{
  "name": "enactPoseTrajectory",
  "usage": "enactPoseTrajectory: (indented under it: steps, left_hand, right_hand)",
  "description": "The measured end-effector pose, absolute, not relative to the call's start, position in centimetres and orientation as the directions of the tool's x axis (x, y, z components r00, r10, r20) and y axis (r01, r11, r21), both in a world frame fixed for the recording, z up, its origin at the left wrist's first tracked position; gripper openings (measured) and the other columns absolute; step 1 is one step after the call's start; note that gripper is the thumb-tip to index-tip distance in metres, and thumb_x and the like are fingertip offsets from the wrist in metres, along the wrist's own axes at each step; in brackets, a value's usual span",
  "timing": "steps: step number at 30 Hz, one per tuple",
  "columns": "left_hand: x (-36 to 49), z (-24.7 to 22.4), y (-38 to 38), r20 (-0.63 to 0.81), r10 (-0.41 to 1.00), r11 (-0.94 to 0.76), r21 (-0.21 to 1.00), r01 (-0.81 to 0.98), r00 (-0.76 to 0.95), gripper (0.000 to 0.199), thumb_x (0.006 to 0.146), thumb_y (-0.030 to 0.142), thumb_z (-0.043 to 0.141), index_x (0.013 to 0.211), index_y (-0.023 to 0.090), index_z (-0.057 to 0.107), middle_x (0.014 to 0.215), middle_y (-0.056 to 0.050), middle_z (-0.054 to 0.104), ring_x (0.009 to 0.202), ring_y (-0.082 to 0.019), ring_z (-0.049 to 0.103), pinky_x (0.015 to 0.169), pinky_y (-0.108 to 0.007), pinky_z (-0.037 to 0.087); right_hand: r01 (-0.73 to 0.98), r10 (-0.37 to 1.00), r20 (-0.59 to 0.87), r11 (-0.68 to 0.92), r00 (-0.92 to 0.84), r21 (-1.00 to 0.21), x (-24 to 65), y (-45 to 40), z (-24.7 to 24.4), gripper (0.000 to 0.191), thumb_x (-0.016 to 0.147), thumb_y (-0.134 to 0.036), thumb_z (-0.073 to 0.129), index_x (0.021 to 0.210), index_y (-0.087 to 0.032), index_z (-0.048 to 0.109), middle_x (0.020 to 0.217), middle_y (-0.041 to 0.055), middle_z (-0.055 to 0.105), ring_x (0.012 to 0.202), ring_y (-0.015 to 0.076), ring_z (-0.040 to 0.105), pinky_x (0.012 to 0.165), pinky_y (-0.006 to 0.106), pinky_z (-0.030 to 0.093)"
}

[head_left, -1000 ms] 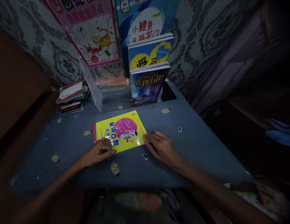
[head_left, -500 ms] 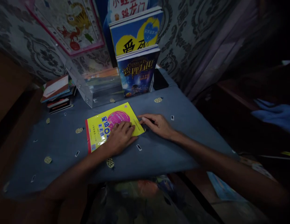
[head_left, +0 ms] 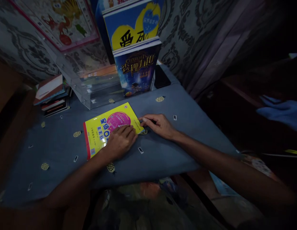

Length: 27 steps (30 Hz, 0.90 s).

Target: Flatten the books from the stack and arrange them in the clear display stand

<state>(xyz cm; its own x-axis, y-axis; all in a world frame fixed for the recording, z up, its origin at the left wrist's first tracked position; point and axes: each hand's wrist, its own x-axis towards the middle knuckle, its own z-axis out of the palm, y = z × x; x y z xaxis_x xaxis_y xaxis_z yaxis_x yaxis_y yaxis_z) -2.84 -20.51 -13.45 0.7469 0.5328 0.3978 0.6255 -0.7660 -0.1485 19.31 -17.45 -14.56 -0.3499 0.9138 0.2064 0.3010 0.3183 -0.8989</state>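
Observation:
A yellow book (head_left: 95, 123) with a red spine and a pink circle lies flat on the blue-grey tablecloth (head_left: 162, 153). My left hand (head_left: 122, 140) rests palm down on the book's lower right part, its fingers spread a little and holding nothing. At the book's right edge is my right hand (head_left: 158, 125). Its thumb and index finger are closed on the edge or corner of the yellow book.
Upright books (head_left: 138, 68) stand in a clear acrylic holder (head_left: 83, 92) at the back. A dark flat object (head_left: 162, 76) lies to their right. Stacked books (head_left: 51, 92) are at the back left. Blue cloth (head_left: 279, 111) shows at the far right.
The view has shifted, so the upright books and the table appear a little further left and higher. My right thumb and index finger have drawn closer together at the book's edge.

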Motion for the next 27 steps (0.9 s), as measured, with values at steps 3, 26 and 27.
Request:
enactPoseTrajectory:
  steps: [3, 26, 27]
  left_hand:
    - [-2.9, -13.2, -20.5, 0.387, 0.539, -0.778, -0.111, 0.618, 0.748, 0.027, 0.103, 0.025, 0.046, 0.104, 0.012, 0.07, 0.106, -0.01, 0.076, 0.098, -0.022, 0.069, 0.081, -0.035, 0.056]
    - [-3.6, -12.3, -20.1, 0.323, 0.587, -0.793, 0.046, 0.607, 0.743, 0.034, 0.1, 0.042, 0.053, 0.109, 0.013, 0.068, 0.107, -0.009, 0.074, 0.1, -0.024, 0.068, 0.079, -0.037, 0.055]
    - [-3.5, -12.3, -20.2, 0.313, 0.591, -0.788, 0.03, 0.614, 0.743, 0.036, 0.1, 0.045, 0.053, 0.11, 0.013, 0.067, 0.107, -0.009, 0.074, 0.1, -0.025, 0.067, 0.079, -0.037, 0.055]
  right_hand:
    - [0.306, 0.914, 0.198, 0.314, -0.355, -0.899, 19.3, -17.4, -14.5, 0.04, 0.096, -0.046, 0.05, 0.103, -0.018, 0.077, 0.083, 0.0049, 0.079, 0.077, 0.0194, 0.072, 0.07, 0.029, 0.054]
    - [0.334, 0.888, 0.196, 0.35, -0.417, -0.875, 19.3, -18.4, -14.4, 0.042, 0.102, -0.047, 0.046, 0.082, -0.021, 0.073, 0.074, 0.0044, 0.075, 0.071, 0.0191, 0.07, 0.065, 0.029, 0.054]
    - [0.339, 0.886, 0.198, 0.356, -0.42, -0.871, 19.4, -18.6, -14.4, 0.043, 0.102, -0.046, 0.045, 0.082, -0.021, 0.073, 0.074, 0.0043, 0.075, 0.069, 0.0187, 0.069, 0.064, 0.029, 0.054]
